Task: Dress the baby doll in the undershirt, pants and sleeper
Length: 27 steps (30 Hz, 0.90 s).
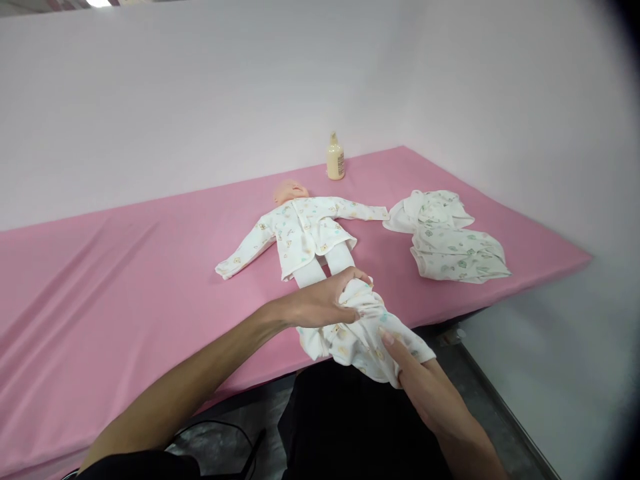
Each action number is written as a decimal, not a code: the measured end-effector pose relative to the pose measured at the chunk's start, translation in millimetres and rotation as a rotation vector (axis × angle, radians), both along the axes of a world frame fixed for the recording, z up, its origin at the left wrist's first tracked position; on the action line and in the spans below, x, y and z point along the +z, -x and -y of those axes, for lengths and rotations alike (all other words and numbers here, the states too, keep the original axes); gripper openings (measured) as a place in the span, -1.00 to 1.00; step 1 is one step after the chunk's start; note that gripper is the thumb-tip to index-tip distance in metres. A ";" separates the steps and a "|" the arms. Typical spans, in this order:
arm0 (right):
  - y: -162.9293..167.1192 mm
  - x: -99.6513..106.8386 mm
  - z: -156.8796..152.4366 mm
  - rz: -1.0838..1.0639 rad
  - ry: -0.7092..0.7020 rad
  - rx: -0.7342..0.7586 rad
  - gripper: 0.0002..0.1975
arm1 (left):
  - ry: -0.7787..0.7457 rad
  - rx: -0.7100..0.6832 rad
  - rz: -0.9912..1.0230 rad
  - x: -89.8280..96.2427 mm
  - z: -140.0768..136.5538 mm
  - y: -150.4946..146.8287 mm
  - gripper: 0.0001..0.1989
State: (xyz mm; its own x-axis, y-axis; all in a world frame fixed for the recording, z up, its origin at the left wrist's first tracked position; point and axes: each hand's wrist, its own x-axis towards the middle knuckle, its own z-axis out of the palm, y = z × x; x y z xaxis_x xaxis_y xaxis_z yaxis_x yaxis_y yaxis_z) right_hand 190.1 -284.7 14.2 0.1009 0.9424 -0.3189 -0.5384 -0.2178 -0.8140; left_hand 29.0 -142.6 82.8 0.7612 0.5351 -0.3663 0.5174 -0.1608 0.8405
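Note:
A baby doll [291, 193] lies on its back on the pink-covered table, its head at the far end. It wears a white patterned jacket [303, 230] with long sleeves spread out. Two white legs [310, 273] come out below the jacket, towards me. Bunched white patterned baby pants [363, 333] lie around the lower ends of the legs, over the table's near edge. My left hand [327, 300] is closed on the gathered upper part of the pants. My right hand [413, 373] grips the pants' lower right end, thumb on top, the other fingers hidden by cloth.
A pump bottle [335, 159] of pale yellow liquid stands near the back wall. Folded white garments with a green print [455, 250] lie to the right. The pink table cover [125, 300] has creases at the left. White walls bound the back and right.

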 end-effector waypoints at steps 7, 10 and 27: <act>-10.8 -1.5 10.4 -0.058 0.011 0.199 -0.49 | -0.244 -0.071 -0.137 3.8 -3.8 -4.1 -0.41; -21.9 -4.9 17.7 0.023 -0.082 0.211 -0.50 | -0.325 -0.070 -0.195 3.9 -9.9 -2.5 -0.39; -32.8 -32.5 -19.1 1.186 -0.401 0.132 -0.75 | -0.533 -0.032 -0.138 -7.5 -24.8 7.1 -0.44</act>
